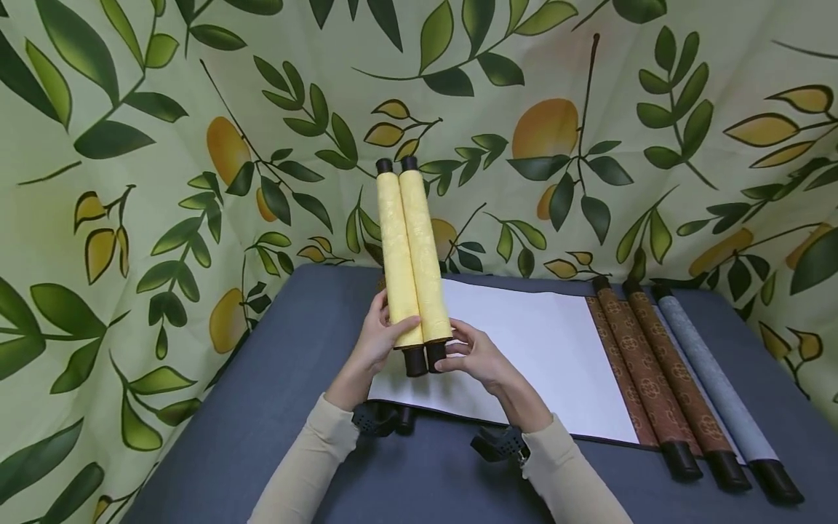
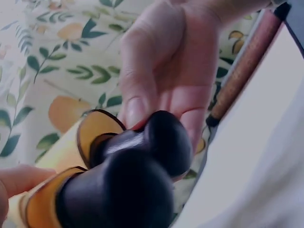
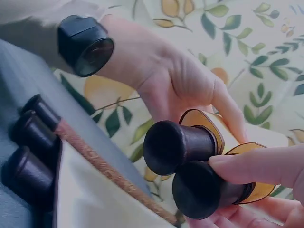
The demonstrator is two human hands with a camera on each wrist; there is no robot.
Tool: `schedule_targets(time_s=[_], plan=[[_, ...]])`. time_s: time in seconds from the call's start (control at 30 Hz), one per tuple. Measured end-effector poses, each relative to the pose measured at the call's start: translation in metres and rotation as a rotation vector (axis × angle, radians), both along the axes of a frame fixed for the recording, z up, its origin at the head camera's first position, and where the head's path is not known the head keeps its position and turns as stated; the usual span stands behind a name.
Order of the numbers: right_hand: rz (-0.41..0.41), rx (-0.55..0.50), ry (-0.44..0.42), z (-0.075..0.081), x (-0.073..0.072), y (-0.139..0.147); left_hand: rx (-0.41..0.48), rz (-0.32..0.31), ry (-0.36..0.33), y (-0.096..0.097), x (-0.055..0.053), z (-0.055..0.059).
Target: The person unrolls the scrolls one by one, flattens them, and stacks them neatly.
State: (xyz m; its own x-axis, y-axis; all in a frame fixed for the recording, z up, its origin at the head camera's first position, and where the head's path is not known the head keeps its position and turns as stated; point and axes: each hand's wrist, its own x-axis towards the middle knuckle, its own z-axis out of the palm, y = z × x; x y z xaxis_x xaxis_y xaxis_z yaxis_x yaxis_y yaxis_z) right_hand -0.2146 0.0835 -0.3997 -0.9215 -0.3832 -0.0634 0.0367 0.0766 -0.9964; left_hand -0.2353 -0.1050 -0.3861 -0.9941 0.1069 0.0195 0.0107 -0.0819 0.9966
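Observation:
A yellow brocade scroll point(image 1: 411, 255), showing as two rolls side by side with black end knobs point(image 1: 415, 362), is held up at a tilt over the white sheet. My left hand point(image 1: 376, 338) grips the rolls near their lower end, its thumb across the front. At the right roll's lower knob, my right hand point(image 1: 481, 356) pinches with thumb and fingers. Close up in the right wrist view, the right thumb point(image 3: 266, 166) presses on one black knob point(image 3: 199, 190), while the left hand point(image 3: 175, 76) reaches round the other roll.
An unrolled white sheet point(image 1: 537, 349) with brown patterned edging lies on the blue-grey table point(image 1: 262, 407). To its right lie two brown patterned rolls point(image 1: 644, 364) and a light blue roll point(image 1: 716, 378), all with black knobs. A leaf-print cloth point(image 1: 471, 109) hangs behind.

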Motion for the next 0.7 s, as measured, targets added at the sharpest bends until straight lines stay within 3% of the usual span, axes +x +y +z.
schedule_targets(time_s=[0.17, 0.37, 0.47, 0.7], plan=[[0.022, -0.037, 0.069, 0.009, 0.004, 0.012, 0.057, -0.054, 0.13, 0.023, 0.001, 0.008], [-0.012, 0.022, 0.12, 0.013, 0.005, 0.029, 0.059, -0.037, 0.163, 0.052, -0.001, 0.009], [-0.085, 0.048, 0.143, 0.014, 0.004, 0.038, 0.075, -0.042, 0.171, 0.066, -0.006, 0.006], [-0.365, 0.099, 0.129, 0.009, -0.002, 0.043, 0.097, -0.031, 0.151, 0.086, -0.011, -0.003]])
